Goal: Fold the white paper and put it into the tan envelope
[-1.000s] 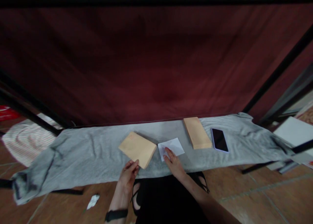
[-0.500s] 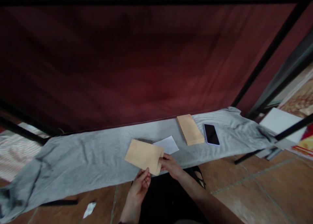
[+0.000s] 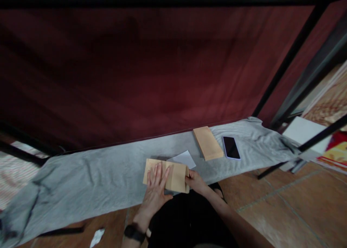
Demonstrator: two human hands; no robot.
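A tan paper envelope (image 3: 177,177) lies on the grey cloth in front of me, a crease running across its middle and its right end gaping a little. My left hand (image 3: 155,186) is pressed flat on the envelope's left half, palm down with fingers spread. At the gaping right end, my right hand (image 3: 195,182) grips the envelope's edge; its fingertips are partly hidden at the mouth. Partly under the envelope, a white sheet of paper (image 3: 187,159) sticks out behind it.
A stack of tan envelopes (image 3: 208,144) lies to the right, with a phone (image 3: 231,147) beside it. The grey cloth (image 3: 108,172) covers a narrow bench. Behind hangs a dark red curtain (image 3: 162,78) between black metal bars. A crumpled white scrap (image 3: 97,238) is on the tiled floor.
My left hand has gone from pinching the envelope's near edge to lying flat on top. The envelope has turned straighter, come down on the cloth, and its right end has opened.
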